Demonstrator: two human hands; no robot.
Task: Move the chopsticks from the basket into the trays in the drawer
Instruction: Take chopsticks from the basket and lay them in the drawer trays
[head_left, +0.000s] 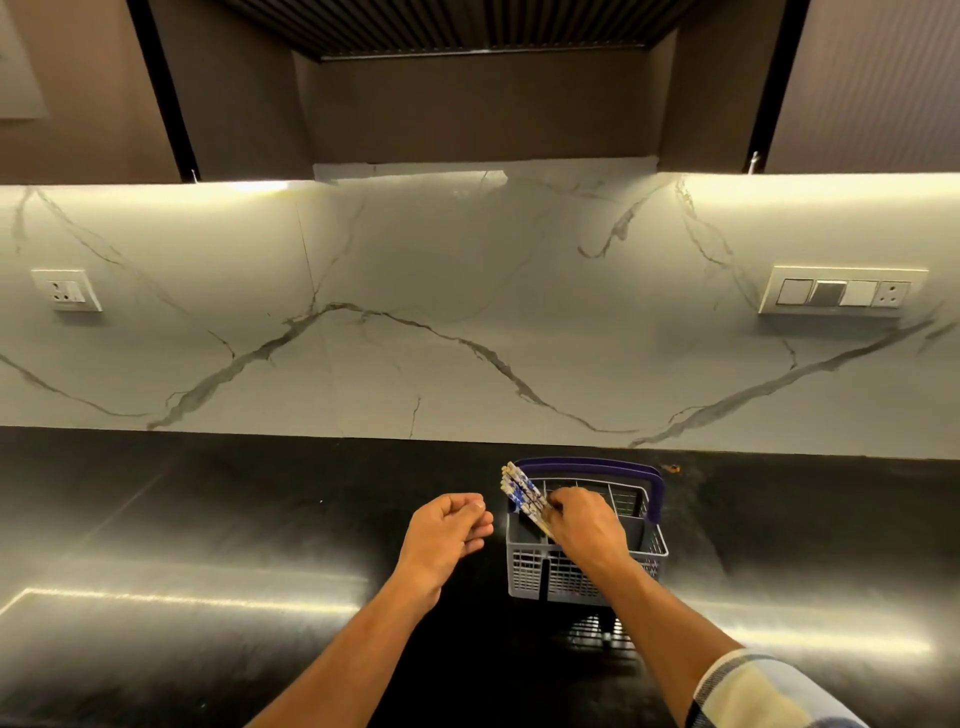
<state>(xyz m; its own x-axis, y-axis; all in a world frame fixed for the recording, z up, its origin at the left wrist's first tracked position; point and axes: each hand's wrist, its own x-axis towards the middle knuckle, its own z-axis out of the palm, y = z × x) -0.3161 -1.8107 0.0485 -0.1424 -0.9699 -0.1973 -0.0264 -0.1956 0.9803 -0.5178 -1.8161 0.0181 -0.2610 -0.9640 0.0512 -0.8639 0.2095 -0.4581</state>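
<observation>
A grey plastic cutlery basket (535, 574) with a purple handle stands on the black countertop, right of centre. A bundle of white chopsticks with blue pattern (522, 492) leans out of the basket's left side, tips pointing up and left. My right hand (584, 527) is over the basket, fingers closed around the lower part of the chopsticks. Just left of the basket hovers my left hand (449, 535), fingers loosely curled with nothing in it. No drawer or tray is in view.
The glossy black countertop (208, 545) runs the full width. Behind it rises a white marble backsplash with a socket (66, 290) at left and a switch panel (841, 291) at right. Dark cabinets and a hood hang overhead.
</observation>
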